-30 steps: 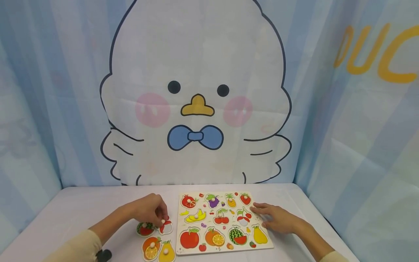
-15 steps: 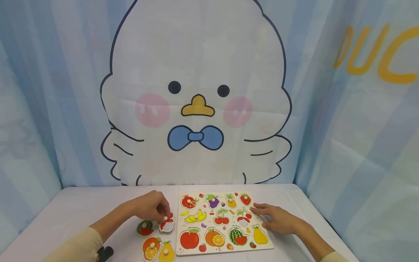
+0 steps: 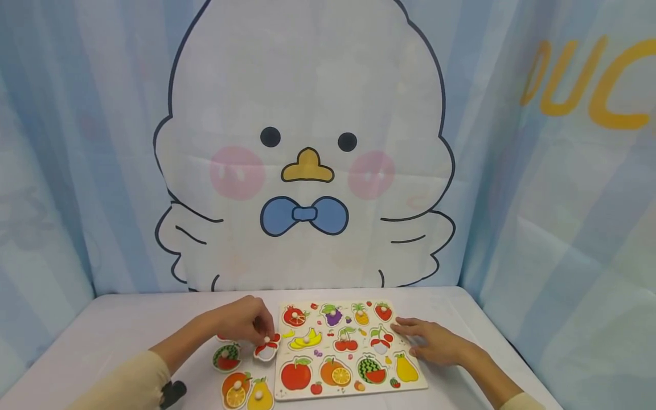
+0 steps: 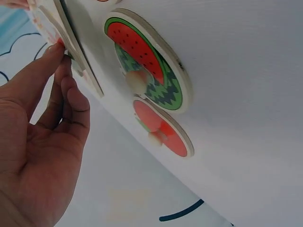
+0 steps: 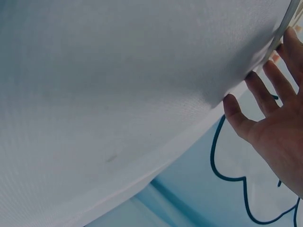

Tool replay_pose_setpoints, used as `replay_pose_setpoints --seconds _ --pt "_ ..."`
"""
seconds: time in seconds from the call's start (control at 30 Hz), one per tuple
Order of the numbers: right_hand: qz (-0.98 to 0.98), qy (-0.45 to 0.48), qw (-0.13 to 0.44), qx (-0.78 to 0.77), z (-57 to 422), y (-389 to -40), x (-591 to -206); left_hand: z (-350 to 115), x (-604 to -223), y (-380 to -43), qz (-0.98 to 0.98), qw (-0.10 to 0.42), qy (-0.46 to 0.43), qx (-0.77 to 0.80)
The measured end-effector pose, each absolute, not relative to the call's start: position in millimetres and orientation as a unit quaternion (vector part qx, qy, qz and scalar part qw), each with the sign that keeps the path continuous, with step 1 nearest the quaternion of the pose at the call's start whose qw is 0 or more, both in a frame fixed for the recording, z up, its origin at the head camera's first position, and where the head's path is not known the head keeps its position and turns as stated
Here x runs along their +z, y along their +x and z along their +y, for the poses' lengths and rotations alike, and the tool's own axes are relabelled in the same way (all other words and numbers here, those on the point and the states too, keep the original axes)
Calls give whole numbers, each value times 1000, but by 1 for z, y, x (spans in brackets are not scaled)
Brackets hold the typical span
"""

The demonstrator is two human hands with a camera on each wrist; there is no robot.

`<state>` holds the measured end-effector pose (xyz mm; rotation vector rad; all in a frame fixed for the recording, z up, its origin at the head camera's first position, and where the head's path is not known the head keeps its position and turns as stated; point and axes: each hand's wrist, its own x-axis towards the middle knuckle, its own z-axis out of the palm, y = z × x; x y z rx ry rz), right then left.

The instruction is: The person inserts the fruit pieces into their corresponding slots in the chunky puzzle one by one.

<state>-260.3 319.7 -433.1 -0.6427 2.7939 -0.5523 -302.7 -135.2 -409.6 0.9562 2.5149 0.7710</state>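
Observation:
My left hand pinches the knob of a red-and-white fruit puzzle piece, right at the left edge of the fruit puzzle board. In the left wrist view, that hand's thumb and fingertips meet at the upper left. At the board's right edge rests my right hand, fingers extended. The right wrist view shows the same hand with its fingers spread against the edge. The board bears printed fruits; several have knobs, including the bananas and the grapes.
Left of the board lie a watermelon piece, an orange piece and a pear piece, all knobbed. A red piece lies beyond the watermelon, mostly behind my left hand in the head view. A cartoon-printed curtain hangs behind the table.
My left hand has drawn the red-and-white piece rightward, up to the board's edge. A red piece behind the hand has come partly into view. The right hand has stayed in place.

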Motion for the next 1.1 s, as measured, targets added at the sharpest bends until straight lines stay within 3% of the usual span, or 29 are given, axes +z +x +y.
replay_pose_setpoints --seconds 1.1 --pt "950 -222 109 -189 319 -260 -433 -52 -405 -316 881 135 385 240"
